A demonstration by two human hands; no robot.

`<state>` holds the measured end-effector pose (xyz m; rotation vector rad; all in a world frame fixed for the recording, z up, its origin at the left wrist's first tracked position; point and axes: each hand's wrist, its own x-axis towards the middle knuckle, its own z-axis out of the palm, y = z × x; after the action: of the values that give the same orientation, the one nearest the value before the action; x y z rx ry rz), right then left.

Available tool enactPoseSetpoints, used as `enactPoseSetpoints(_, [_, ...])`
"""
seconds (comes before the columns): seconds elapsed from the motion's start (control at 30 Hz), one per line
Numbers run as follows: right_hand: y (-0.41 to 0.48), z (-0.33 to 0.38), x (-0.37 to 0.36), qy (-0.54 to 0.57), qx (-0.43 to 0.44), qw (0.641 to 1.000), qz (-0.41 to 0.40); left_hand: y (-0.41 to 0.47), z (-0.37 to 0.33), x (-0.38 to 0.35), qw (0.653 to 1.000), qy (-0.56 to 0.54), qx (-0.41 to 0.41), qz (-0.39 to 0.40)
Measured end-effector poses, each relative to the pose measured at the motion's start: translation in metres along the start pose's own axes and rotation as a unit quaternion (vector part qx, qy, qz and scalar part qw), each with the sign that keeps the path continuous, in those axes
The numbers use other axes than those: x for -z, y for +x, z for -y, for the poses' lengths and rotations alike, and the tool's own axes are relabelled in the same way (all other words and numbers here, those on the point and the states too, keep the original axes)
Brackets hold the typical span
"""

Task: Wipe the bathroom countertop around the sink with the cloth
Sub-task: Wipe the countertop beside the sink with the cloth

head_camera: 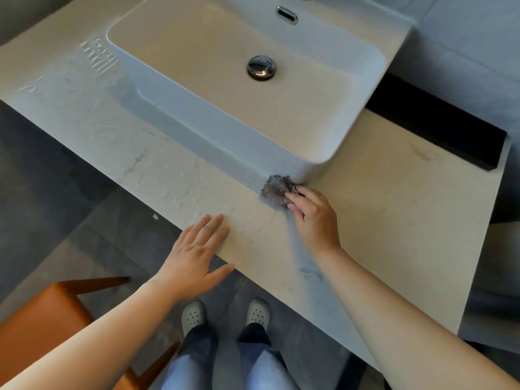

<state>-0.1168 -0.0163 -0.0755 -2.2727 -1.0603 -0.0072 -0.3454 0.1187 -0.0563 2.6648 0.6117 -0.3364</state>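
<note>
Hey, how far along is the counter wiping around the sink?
About midway, at a guess. Likely done: the counter right of the sink looks dry and even. In hand: the right hand holds the grey cloth against the sink's front corner; the left hand rests flat on the counter's edge. Left: streaks and droplets across the counter in front of and left of the sink.

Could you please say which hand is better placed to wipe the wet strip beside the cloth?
The right hand: it grips the cloth by the sink, beside the wet strip. The left hand lies flat, holding nothing.
</note>
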Motion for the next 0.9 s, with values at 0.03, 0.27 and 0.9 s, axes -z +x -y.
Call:
enactPoseSetpoints(0.03, [0.001,-0.001,-0.003,0.002,-0.005,1.0,0.0,0.0,0.001,0.0,1.0,0.002,-0.005,0.001])
enactPoseSetpoints(0.27, [-0.013,0.023,-0.015,0.043,-0.081,0.996,-0.02,0.001,0.013,0.021,0.997,-0.074,-0.028,-0.021])
enactPoseSetpoints(0.9, [-0.123,0.129,-0.018,0.185,-0.21,0.959,0.05,0.026,0.108,0.034,0.995,0.098,0.019,0.014])
